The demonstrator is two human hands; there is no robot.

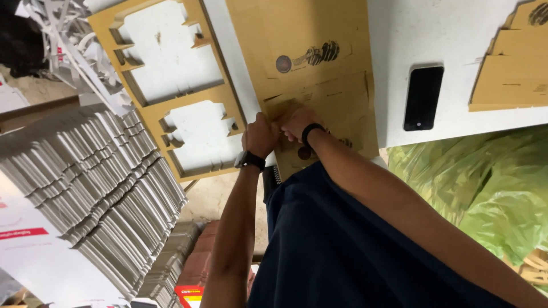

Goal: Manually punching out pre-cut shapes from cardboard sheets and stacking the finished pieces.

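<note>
Cardboard sheet [319, 63] under both clenched hands [279, 131]

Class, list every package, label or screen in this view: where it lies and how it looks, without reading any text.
Flat brown carton sheet, table centre, round dark printed marks; left hand and right hand grip its near edge.
Black phone, right of it, dark screen.
Brown cut-out frame, left.
Stacked grey-white flat cartons, lower left.
Brown cartons, top right.
</note>
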